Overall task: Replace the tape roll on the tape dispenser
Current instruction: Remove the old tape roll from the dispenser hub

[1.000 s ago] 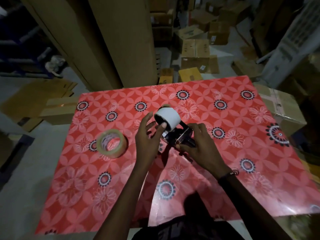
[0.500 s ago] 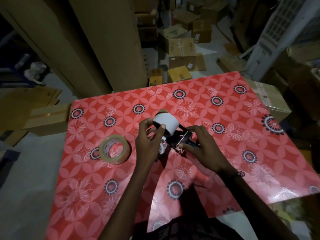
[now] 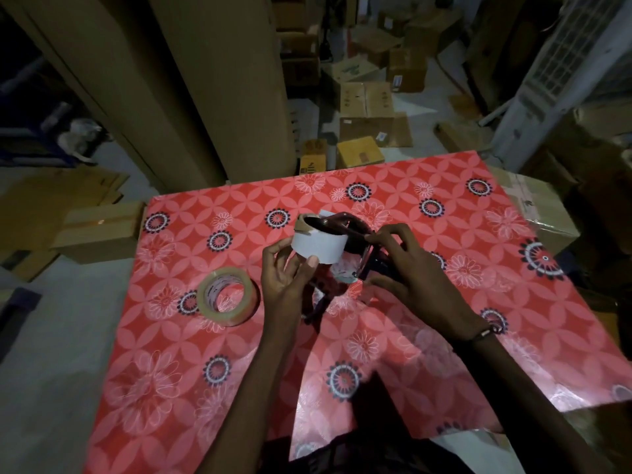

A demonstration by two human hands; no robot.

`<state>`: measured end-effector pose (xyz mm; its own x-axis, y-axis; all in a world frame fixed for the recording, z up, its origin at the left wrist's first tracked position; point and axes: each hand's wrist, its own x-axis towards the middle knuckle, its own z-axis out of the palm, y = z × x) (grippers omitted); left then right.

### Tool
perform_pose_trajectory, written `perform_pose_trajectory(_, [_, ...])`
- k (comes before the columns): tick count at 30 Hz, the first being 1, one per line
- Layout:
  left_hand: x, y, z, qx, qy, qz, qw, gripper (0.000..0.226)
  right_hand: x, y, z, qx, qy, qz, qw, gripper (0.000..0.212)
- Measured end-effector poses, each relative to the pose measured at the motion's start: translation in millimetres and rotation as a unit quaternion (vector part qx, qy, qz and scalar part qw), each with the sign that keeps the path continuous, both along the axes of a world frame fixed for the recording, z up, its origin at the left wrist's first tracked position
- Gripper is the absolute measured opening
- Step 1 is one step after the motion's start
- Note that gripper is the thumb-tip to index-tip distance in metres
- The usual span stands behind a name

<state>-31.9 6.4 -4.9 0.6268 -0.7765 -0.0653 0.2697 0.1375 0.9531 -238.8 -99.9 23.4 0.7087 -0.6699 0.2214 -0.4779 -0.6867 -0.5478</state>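
Note:
A white cardboard core (image 3: 318,246), nearly bare of tape, sits on the dark tape dispenser (image 3: 362,258) above the middle of the table. My left hand (image 3: 285,278) pinches the core from the left, thumb on its front face. My right hand (image 3: 410,271) grips the dispenser body from the right, a finger reaching to the top of the frame. A full roll of clear tape (image 3: 227,301) lies flat on the cloth to the left of my left hand, untouched. The dispenser's lower part is hidden behind my hands.
The table wears a red flowered cloth (image 3: 444,354). Tall cardboard sheets (image 3: 212,87) stand behind its far left edge. Several cardboard boxes (image 3: 367,107) litter the floor beyond, and a wrapped box (image 3: 543,213) sits off the right edge.
The core and dispenser have tilted so that the core's open end faces up more. My right fingers have moved up onto the frame. The camera view has shifted.

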Motion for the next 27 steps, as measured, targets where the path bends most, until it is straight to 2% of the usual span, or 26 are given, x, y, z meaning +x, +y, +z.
perform_pose_trajectory(3, [-1.3, -3.1, 1.4, -0.006, 0.004, 0.015, 1.000, 0.045, 0.8, -4.2, 5.7, -0.005, 0.001, 0.005, 1.000, 0.063])
perform_pose_trajectory(6, [-0.7, -4.7, 5.4, 0.010, -0.041, 0.019, 0.999, 0.044, 0.7, -8.1, 2.3, 0.045, -0.026, 0.005, 0.999, 0.062])
perform_pose_trajectory(12, [11.3, -12.0, 17.5, 0.050, -0.215, -0.020, 0.975, 0.048, -3.9, -14.7, -3.9, 0.172, -0.114, -0.004, 0.978, 0.070])
perform_pose_trajectory(15, [16.0, -15.5, 21.8, 0.054, -0.266, -0.031, 0.962, 0.051, -4.4, -13.3, -4.2, 0.233, -0.129, -0.012, 0.964, 0.067])
perform_pose_trajectory(18, [20.5, -18.8, 26.3, 0.051, -0.289, -0.054, 0.954, 0.059, -5.1, -14.7, -4.0, 0.278, -0.135, -0.026, 0.951, 0.054])
perform_pose_trajectory(21, [22.8, -21.9, 30.3, 0.047, -0.295, -0.076, 0.951, 0.062, -4.7, -19.9, -3.5, 0.334, -0.162, -0.028, 0.928, 0.031])
perform_pose_trajectory(24, [22.8, -25.3, 33.1, 0.052, -0.270, -0.102, 0.956, 0.058, -6.4, -24.2, -5.5, 0.405, -0.208, -0.023, 0.890, 0.008])
perform_pose_trajectory(27, [21.3, -27.4, 32.0, 0.059, -0.225, -0.138, 0.963, 0.057, -8.6, -24.7, -7.5, 0.442, -0.234, -0.025, 0.866, 0.001])
